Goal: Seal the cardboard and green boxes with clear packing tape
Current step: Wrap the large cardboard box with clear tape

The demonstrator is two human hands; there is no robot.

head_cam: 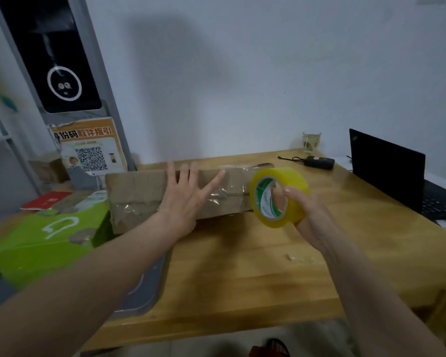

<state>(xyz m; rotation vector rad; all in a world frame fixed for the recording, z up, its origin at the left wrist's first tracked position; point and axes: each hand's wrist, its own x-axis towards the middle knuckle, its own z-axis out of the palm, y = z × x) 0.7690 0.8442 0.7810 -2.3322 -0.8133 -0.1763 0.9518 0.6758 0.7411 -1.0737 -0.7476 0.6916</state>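
The left hand, fingers spread wide, steadies the cardboard box at table centre — likely smoothing tape. At its three o'clock, the right hand grips the tape roll — ready to pull. The green box waits at eight o'clock.

The wooden table carries a cardboard box, green box, laptop, glass and grey tray.

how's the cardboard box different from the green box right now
The cardboard box is plain brown; the green box is bright green with white print. The cardboard box sits mid-table with the left hand spread flat on it; no hand touches the green box, off to the left. Clear tape shows on the cardboard box; none is plain on the green box. Both lie flat.
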